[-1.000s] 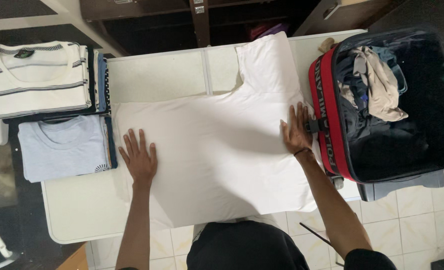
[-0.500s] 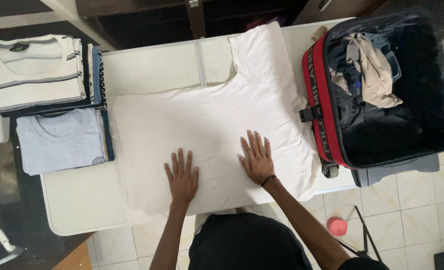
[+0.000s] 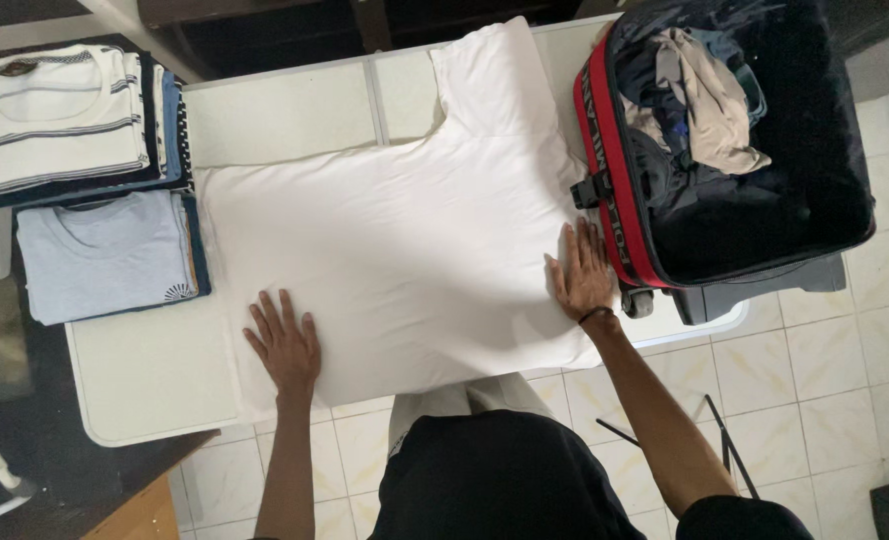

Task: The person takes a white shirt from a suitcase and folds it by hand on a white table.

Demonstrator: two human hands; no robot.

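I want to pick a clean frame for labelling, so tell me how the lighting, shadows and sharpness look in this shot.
Head view: even, soft indoor light; the white T-shirt is bright but keeps faint folds. Soft shadows fall beside the left hand and right hand. The open suitcase interior is dark, with little detail. Hands and shirt edges look sharp, with no obvious motion blur.

I see a white table [image 3: 285, 120] in the middle, pale square floor tiles [image 3: 845, 380] on my right and below, dark wooden furniture [image 3: 265, 25] behind the table, soft even light
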